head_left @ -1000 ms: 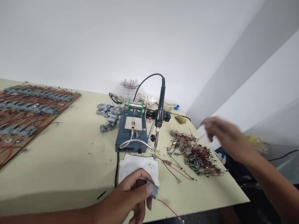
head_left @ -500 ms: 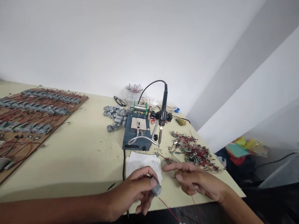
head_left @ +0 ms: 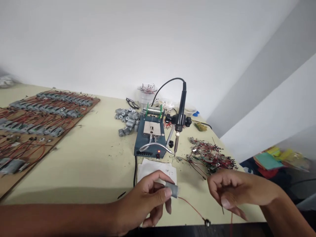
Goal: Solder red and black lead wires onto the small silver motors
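My left hand [head_left: 150, 199] grips a small grey motor [head_left: 172, 190] between thumb and fingers, just in front of the white paper. From the motor a red wire [head_left: 190, 204] runs right to a small dark round piece [head_left: 207, 223] at the table's front edge. Off to the right, my right hand [head_left: 237, 192] is closed in a pinch. A thin dark wire [head_left: 223, 210] pokes out below its thumb, and a red strand hangs beneath the fingers. Beyond both hands stands a soldering station [head_left: 148, 140] with its soldering iron [head_left: 181, 105] clamped tip-down.
Wired circuit boards [head_left: 212, 156] lie heaped on the right. Loose grey motors [head_left: 127, 118] are piled left of the station. A brown board [head_left: 56, 141] carries rows of wired motors. White paper [head_left: 145, 169] lies before the station; a clear tub [head_left: 147, 97] of wires stands behind.
My right hand has moved right, its outstretched index finger now curled in. The motor in my left hand has turned more level. The view has shifted, and a red light shows on the station.
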Motion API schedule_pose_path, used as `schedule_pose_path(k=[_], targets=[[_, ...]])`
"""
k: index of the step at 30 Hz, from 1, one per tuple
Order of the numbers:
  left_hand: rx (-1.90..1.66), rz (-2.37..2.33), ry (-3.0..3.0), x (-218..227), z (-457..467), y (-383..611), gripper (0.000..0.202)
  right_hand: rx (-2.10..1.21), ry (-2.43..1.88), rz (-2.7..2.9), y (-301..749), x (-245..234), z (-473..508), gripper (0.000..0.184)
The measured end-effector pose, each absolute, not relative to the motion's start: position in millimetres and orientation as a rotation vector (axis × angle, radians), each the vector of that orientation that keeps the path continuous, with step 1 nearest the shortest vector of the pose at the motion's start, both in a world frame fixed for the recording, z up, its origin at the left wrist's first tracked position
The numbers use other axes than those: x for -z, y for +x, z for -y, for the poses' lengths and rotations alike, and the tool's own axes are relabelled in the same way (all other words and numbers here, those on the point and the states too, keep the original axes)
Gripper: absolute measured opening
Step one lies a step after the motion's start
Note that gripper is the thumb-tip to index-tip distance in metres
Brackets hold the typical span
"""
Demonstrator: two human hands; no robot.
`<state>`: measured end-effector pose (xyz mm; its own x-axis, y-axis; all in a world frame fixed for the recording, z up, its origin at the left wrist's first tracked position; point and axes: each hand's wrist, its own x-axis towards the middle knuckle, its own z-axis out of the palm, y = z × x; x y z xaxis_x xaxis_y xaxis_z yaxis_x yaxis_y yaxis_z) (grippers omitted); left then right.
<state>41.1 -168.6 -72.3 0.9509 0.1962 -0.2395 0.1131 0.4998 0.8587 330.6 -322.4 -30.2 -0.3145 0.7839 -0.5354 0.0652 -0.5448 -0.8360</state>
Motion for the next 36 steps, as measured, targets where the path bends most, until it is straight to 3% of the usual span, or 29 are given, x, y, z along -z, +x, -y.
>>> schedule_pose_path(k=[6,10,19,24,36], targets=[[-0.038,-0.461,0.975,63.0,162.1,48.4,0.022,-2.116,-1.266,1.242,334.0,28.6,247.5,0.032],[-0.059,-0.530,0.891,66.4,155.8,52.9,0.033,-2.110,-1.230,1.231,325.6,45.6,233.0,0.035],[-0.205,-0.698,0.864,57.7,140.8,64.3,0.037,-1.754,-1.288,1.052,310.3,52.7,245.7,0.019],[-0.221,-0.750,0.845,60.1,139.9,63.9,0.033,-1.712,-1.259,1.017,302.6,53.2,246.5,0.016],[-0.235,-0.779,0.826,60.2,140.0,63.0,0.034,-1.305,-1.478,1.262,298.0,55.0,241.7,0.005]])
